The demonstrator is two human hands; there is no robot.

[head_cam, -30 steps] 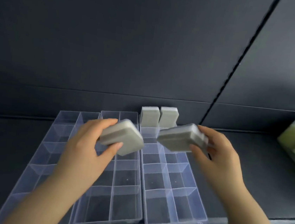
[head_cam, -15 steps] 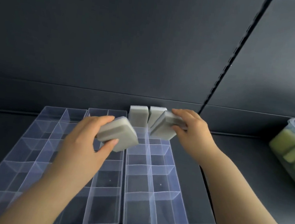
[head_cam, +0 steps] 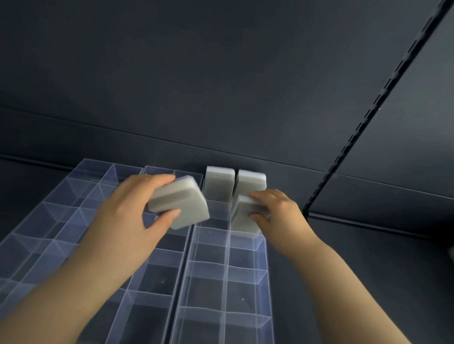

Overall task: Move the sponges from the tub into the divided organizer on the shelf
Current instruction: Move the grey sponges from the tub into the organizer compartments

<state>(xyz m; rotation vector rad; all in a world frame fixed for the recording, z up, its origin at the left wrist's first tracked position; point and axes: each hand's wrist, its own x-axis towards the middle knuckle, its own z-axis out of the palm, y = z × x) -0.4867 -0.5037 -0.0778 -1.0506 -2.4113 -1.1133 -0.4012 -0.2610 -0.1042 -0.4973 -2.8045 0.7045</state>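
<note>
At the fingertips (head_cam: 259,197) of the right hand (head_cam: 280,216), curled and pinching its top edge, is one grey sponge (head_cam: 244,220). Tilted in mid-air half a second ago, it now stands on edge in a second-row cell of the right organizer (head_cam: 267,272), just in front of two upright sponges (head_cam: 219,183) in the back row. Left hand (head_cam: 133,215), thumb and fingers clamped round a second sponge (head_cam: 179,203), still holds it tilted above the middle organizer (head_cam: 149,293) — third placement judged nearly complete, release outstanding, fourth pending.
</note>
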